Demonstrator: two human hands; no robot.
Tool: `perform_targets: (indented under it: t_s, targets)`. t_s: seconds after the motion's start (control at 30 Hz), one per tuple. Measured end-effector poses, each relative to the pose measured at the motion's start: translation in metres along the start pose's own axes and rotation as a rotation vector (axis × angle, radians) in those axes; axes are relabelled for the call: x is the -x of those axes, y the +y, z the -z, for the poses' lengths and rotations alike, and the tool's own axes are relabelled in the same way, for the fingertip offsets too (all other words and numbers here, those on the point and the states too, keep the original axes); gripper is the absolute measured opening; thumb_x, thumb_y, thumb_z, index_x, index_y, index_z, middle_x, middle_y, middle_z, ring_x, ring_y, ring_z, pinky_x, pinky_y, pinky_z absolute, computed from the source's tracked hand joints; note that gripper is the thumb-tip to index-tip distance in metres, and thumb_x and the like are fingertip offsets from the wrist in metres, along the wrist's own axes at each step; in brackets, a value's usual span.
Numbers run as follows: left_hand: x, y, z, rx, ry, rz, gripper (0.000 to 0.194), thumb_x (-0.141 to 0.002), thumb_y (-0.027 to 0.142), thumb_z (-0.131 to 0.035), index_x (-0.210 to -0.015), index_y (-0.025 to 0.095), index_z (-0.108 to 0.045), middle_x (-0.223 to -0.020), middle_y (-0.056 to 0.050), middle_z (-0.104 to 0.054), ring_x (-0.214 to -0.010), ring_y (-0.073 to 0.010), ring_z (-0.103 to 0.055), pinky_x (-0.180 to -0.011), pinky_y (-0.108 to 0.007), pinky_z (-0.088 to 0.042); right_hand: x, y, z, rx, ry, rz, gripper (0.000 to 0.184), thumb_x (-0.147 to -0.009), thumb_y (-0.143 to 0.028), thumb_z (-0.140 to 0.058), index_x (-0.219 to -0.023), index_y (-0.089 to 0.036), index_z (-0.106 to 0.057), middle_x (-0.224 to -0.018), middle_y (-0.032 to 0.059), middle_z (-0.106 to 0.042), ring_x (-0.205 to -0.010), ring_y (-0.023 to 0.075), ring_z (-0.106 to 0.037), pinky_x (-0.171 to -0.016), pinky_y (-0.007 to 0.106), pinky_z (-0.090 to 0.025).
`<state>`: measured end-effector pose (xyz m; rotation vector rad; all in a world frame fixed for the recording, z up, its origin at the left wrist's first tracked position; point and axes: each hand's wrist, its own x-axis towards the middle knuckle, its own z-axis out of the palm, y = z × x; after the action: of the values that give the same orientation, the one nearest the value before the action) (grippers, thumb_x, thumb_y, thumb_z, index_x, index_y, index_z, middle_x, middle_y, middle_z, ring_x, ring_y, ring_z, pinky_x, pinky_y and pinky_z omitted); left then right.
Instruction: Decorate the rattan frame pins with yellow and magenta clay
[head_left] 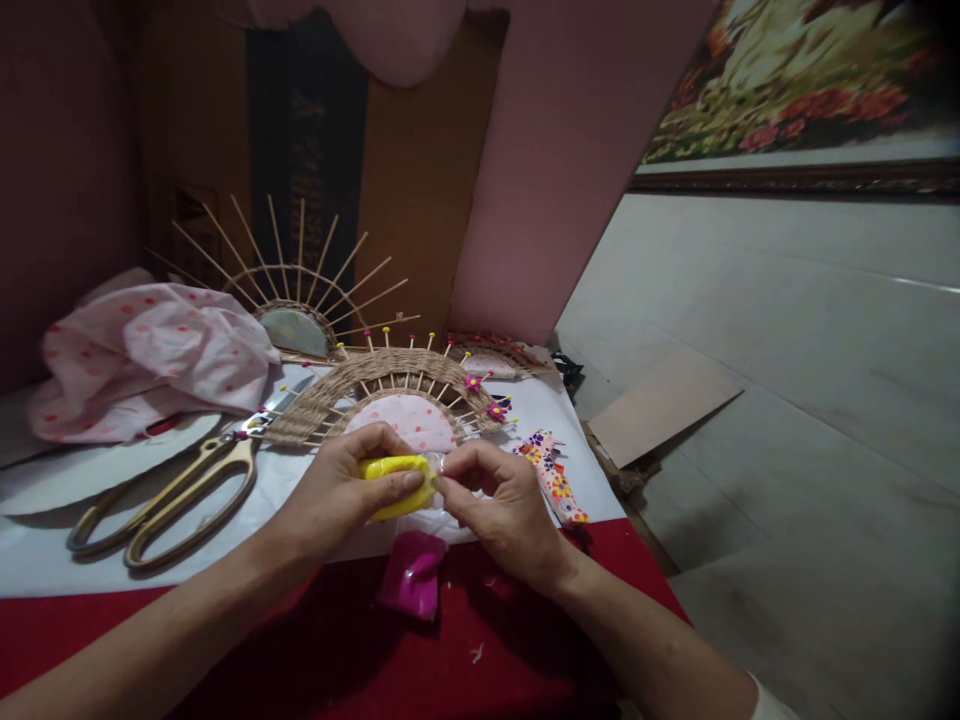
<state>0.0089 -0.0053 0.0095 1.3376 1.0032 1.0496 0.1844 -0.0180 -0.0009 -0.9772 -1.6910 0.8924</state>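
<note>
My left hand (367, 470) is closed round a packet of yellow modelling clay (396, 480) in clear plastic. At the packet's right end, my right hand (502, 500) pinches the plastic wrapper (435, 468) between thumb and fingers. Just below lies a magenta clay packet (412, 575) on the red cloth. Behind my hands stands a half-round woven twine piece (390, 370) on sticks with yellow and pink tips. Its half-circle centre (405, 418) is pink dotted cloth, and pink flowers (496, 410) sit on its right side.
Large scissors (184, 465) lie at left beside bunched dotted cloth (161, 345). An unfinished stick fan (300, 290) leans against the cardboard (427, 180). A flowered cloth piece (553, 475) lies to the right. White sheet (300, 510) and red cloth (517, 650) cover the table.
</note>
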Motion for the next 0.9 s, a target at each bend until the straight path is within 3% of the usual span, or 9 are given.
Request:
perform_targets:
  t_s: [0.13,0.33,0.67,0.77,0.9]
  targets:
    - [-0.001,-0.001,0.002,0.128,-0.007,0.103,0.026,-0.061,0.029,-0.078,-0.071,0.016,-0.058,-0.066,0.001,-0.065,-0.056,-0.0112,-0.056,-0.053,-0.020,-0.041,-0.002,0.001,0.003,-0.127,-0.088,-0.040,0.007,-0.080,-0.020,-0.061,-0.087,-0.017,-0.062,-0.067,-0.0014,-0.060,-0.051,0.0080,-0.053,-0.047,0.020,-0.045]
    - [-0.004,-0.002,0.002,0.282,-0.067,0.255,0.028,-0.055,0.023,-0.080,-0.069,0.014,-0.058,-0.060,-0.002,-0.066,-0.051,-0.0113,-0.057,-0.048,-0.018,-0.041,-0.004,0.000,0.009,0.132,-0.077,0.297,0.020,-0.077,-0.006,-0.061,-0.090,-0.020,-0.067,-0.083,0.0023,-0.065,-0.078,0.0138,-0.060,-0.070,0.027,-0.049]
    - [0.002,-0.003,0.002,0.343,-0.161,0.399,0.026,-0.062,0.023,-0.078,-0.074,0.016,-0.057,-0.065,-0.003,-0.067,-0.054,-0.0129,-0.060,-0.049,-0.020,-0.046,-0.002,-0.008,0.011,0.283,-0.184,0.402,0.007,-0.082,-0.009,-0.057,-0.080,-0.014,-0.061,-0.075,0.0041,-0.062,-0.069,0.0123,-0.055,-0.065,0.025,-0.045]
    - [0.000,-0.002,0.000,0.335,-0.127,0.397,0.026,-0.060,0.023,-0.079,-0.071,0.015,-0.057,-0.061,-0.002,-0.066,-0.050,-0.0119,-0.058,-0.046,-0.019,-0.043,-0.001,-0.007,0.010,0.299,-0.154,0.371,0.008,-0.082,-0.008,-0.055,-0.080,-0.014,-0.059,-0.074,0.0031,-0.060,-0.069,0.0122,-0.055,-0.065,0.025,-0.044]
    - [-0.004,-0.001,-0.002,0.329,-0.026,0.297,0.027,-0.055,0.020,-0.081,-0.067,0.014,-0.057,-0.058,-0.002,-0.066,-0.049,-0.0106,-0.056,-0.046,-0.017,-0.041,-0.001,-0.004,0.009,0.212,-0.051,0.166,0.005,-0.083,-0.013,-0.057,-0.080,-0.017,-0.061,-0.074,0.0012,-0.061,-0.066,0.0114,-0.056,-0.061,0.024,-0.045]
